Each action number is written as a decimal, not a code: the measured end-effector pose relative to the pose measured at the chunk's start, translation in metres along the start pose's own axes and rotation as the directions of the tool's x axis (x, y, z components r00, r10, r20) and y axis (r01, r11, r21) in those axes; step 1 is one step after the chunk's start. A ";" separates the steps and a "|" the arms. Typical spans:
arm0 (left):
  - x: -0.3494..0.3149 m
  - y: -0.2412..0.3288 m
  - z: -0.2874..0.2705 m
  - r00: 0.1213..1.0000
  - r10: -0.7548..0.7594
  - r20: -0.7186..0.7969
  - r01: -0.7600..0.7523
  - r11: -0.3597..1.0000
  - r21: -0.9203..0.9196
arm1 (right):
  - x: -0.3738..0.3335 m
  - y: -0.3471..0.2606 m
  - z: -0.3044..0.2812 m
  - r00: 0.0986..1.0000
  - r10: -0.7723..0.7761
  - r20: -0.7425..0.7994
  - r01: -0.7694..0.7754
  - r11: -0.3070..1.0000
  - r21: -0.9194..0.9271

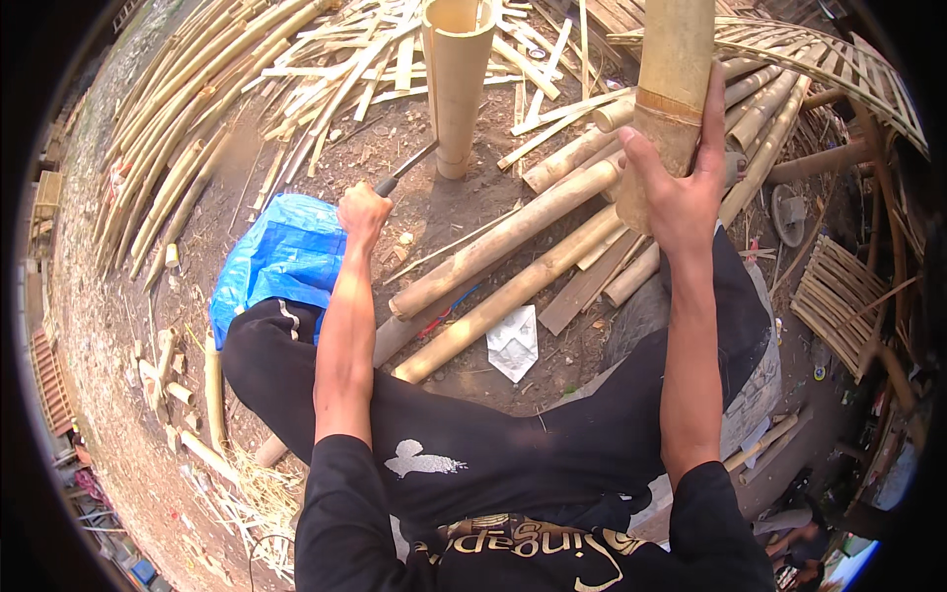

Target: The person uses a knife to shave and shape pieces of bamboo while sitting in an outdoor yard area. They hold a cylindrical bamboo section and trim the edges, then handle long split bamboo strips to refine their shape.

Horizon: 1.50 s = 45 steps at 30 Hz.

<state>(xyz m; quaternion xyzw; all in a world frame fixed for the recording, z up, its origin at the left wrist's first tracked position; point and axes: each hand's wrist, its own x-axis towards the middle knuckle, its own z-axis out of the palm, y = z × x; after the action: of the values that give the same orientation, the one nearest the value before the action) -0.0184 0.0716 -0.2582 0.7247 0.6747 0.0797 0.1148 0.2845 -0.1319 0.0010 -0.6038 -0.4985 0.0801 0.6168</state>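
My left hand (363, 210) is closed round the dark handle of a knife (412, 163). Its blade points up and to the right, and its tip comes close to a bamboo tube (459, 99) standing upright on the ground; I cannot tell whether they touch. This tube has an open top and a split down its left side. On the right, my right hand (683, 192) grips a thick bamboo section (676, 59) near its lower end, thumb on the left and fingers on the right. The section is held roughly upright, its top cut off by the view's edge.
Several bamboo poles (513, 237) lie slanting in front of my crossed legs. Split strips (345, 79) are heaped at the far side, and long bamboo lengths (187, 89) lie at the far left. A blue plastic sheet (276, 247) lies by my left knee; a woven slat panel (838, 296) is at the right.
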 end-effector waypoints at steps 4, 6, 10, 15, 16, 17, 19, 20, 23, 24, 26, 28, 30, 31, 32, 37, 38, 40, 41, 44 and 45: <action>0.002 -0.005 0.008 0.999 0.000 0.045 0.001 0.999 -0.034 | 0.019 0.036 0.054 0.977 -0.162 -0.142 0.132 0.971 -0.199; 0.005 0.002 0.007 0.998 0.007 0.059 -0.005 0.999 -0.039 | -0.023 0.104 0.085 0.997 0.072 -0.011 -0.072 0.946 -0.317; 0.024 -0.001 0.013 0.995 0.028 0.092 -0.034 0.998 0.062 | -0.063 0.190 0.079 0.665 0.626 0.406 -0.273 0.710 -0.649; 0.021 0.012 0.007 0.992 0.013 0.126 -0.009 1.000 -0.029 | -0.074 0.196 0.011 0.784 0.479 0.396 -0.303 0.851 -0.429; 0.017 0.008 0.006 0.989 0.003 0.148 0.001 1.000 -0.030 | -0.091 0.175 0.001 0.729 0.551 0.405 -0.366 0.815 -0.449; 0.016 0.011 0.006 0.988 0.010 0.154 -0.004 0.999 -0.037 | -0.112 0.158 -0.017 0.659 0.648 0.383 -0.440 0.744 -0.503; 0.018 0.019 0.007 0.989 0.015 0.146 -0.009 0.999 -0.045 | -0.160 0.128 -0.067 0.668 0.621 0.410 -0.247 0.705 -0.665; 0.014 0.013 0.007 0.994 0.002 0.107 0.002 0.999 -0.037 | -0.165 0.080 -0.081 0.707 0.621 0.339 -0.216 0.646 -0.732; 0.006 0.017 0.000 0.993 -0.042 0.108 0.046 0.998 -0.038 | -0.177 -0.035 -0.162 0.922 0.297 -0.250 -0.385 0.622 -0.682; 0.006 0.015 0.000 0.996 -0.040 0.080 0.044 0.998 -0.049 | -0.196 -0.051 -0.210 0.903 0.114 -0.414 -0.410 0.513 -0.754; 0.004 0.005 0.006 0.999 -0.043 0.028 0.045 0.996 -0.079 | -0.255 -0.052 -0.303 0.738 0.232 -0.633 -0.670 0.139 -0.729; 0.004 -0.004 0.012 0.998 -0.063 0.003 0.063 0.990 -0.128 | -0.352 0.000 -0.373 0.685 0.312 -0.658 -0.629 -0.200 -0.751; 0.005 0.022 0.008 0.991 -0.064 0.117 0.074 0.993 -0.088 | -0.444 0.033 -0.424 0.390 0.703 -0.595 -0.704 -0.188 -0.684; 0.004 0.016 0.010 0.992 -0.078 0.099 0.085 0.994 -0.065 | -0.442 0.029 -0.380 0.318 0.824 -0.469 -0.815 -0.016 -0.579; 0.002 0.024 0.011 0.990 -0.062 0.127 0.069 0.996 -0.052 | -0.441 0.017 -0.343 0.256 0.894 -0.367 -0.856 0.033 -0.517; -0.001 0.036 0.034 0.987 -0.149 0.055 0.157 0.964 -0.216 | -0.373 0.032 -0.261 0.235 0.970 -0.062 -0.784 0.151 -0.602; -0.005 0.034 0.034 0.989 -0.139 0.056 0.148 0.967 -0.209 | -0.354 0.037 -0.248 0.262 0.965 -0.017 -0.761 0.196 -0.619; -0.001 0.041 0.028 0.992 -0.119 0.043 0.125 0.975 -0.183 | -0.318 0.048 -0.218 0.317 0.947 0.056 -0.723 0.280 -0.631; -0.003 0.039 0.028 0.991 -0.128 0.037 0.133 0.979 -0.157 | -0.298 0.053 -0.205 0.340 0.935 0.099 -0.702 0.322 -0.635; -0.001 0.038 0.031 0.982 -0.166 0.094 0.179 0.972 -0.150 | -0.250 0.065 -0.161 0.386 0.902 0.192 -0.648 0.413 -0.640; 0.000 0.043 0.030 0.982 -0.157 0.100 0.173 0.970 -0.173 | -0.236 0.067 -0.150 0.405 0.890 0.209 -0.635 0.438 -0.636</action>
<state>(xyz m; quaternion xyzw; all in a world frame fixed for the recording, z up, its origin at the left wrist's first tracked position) 0.0311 0.0666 -0.2757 0.6553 0.7172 0.0998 0.2151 0.3092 -0.3801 -0.1429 -0.8464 -0.2997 0.4014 0.1808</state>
